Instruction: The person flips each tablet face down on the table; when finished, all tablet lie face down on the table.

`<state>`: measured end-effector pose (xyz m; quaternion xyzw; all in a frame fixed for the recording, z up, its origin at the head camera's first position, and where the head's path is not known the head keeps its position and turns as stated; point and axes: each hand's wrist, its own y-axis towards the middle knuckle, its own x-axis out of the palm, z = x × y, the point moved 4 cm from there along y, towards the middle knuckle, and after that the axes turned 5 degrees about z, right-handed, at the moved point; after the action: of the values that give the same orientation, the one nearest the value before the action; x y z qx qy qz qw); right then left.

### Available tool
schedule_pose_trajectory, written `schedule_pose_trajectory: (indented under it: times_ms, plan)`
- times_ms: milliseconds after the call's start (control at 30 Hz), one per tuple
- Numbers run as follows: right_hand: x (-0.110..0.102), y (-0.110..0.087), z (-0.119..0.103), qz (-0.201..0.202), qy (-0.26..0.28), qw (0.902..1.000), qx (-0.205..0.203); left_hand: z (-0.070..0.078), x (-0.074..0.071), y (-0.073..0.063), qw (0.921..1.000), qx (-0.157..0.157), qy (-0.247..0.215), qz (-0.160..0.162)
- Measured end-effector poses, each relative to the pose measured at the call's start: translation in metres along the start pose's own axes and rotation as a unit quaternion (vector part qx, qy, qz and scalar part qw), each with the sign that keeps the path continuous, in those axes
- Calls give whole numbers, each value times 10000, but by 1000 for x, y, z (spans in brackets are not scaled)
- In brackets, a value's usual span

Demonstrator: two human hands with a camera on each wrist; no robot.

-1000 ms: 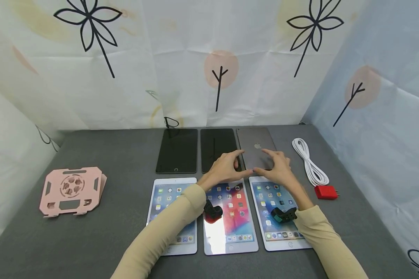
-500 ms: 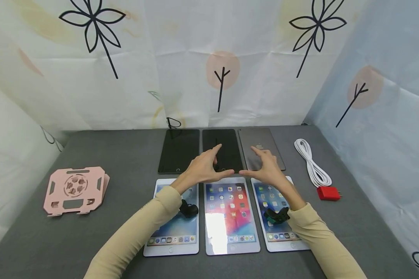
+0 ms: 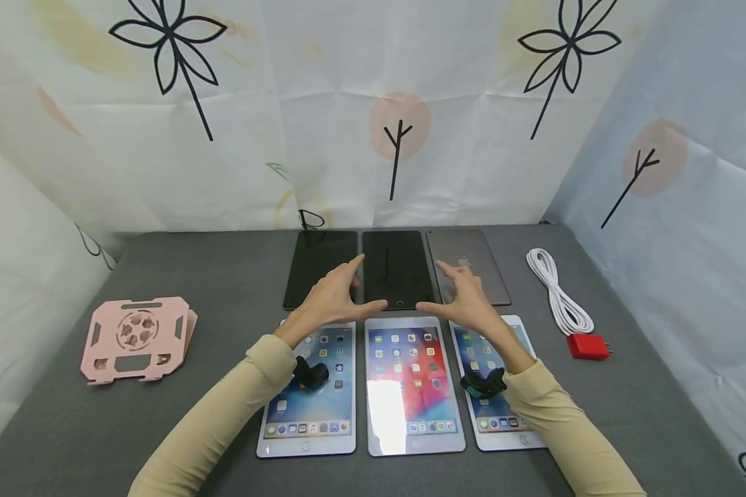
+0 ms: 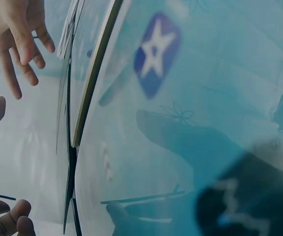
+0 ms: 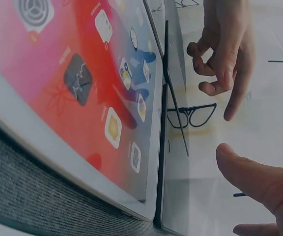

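Note:
My left hand [image 3: 329, 297] hovers over the gap between the front left tablet [image 3: 338, 355] and the back left black tablet [image 3: 311, 266]. My right hand [image 3: 469, 297] is above the grey tablet [image 3: 466, 252], which lies back-up with an apple logo, and the lit front right tablet [image 3: 485, 352]. Each hand has thumb and forefinger spread apart, facing the other, and holds nothing. Between them lie the middle black tablet [image 3: 396, 269] and the lit front middle tablet [image 3: 413, 386], its screen red and blue. In the right wrist view, the right thumb [image 5: 249, 169] is extended.
A pink folding stand [image 3: 138, 338] lies at the left on the grey tabletop [image 3: 224, 276]. At the right are a coiled white cable [image 3: 557, 290] and a red charger plug [image 3: 588, 346]. A white patterned curtain [image 3: 323, 124] closes off the back and sides.
Both hands have moved left and drawn apart, the left hand farther, from over the grey tablet's left edge to either side of the middle black tablet. The tablets lie as before.

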<state>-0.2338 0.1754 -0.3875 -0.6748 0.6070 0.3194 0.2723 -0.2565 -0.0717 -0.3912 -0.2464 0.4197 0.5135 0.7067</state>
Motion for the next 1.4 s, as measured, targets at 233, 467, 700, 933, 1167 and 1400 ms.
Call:
schedule_pose_trajectory:
  times_ms: [233,467,700,933,1167,1400]
  plan:
    - [4,5,5,-159,-3,9997,166,-11,4,2,9997,-249,25,-21]
    - [10,13,12,-267,-52,9994,212,-20,12,6,9992,-384,-20,-117]
    - [14,17,13,-318,-212,9993,-7,-20,17,9,9991,-355,99,-202]
    - [21,20,10,-575,-439,9973,84,-16,24,12,9983,-187,485,-271]
    - [25,21,10,-542,-466,9972,219,-14,28,17,9946,-347,936,-266]
    - [27,22,13,-516,-229,9975,430,-15,28,22,9930,-382,1098,-194]
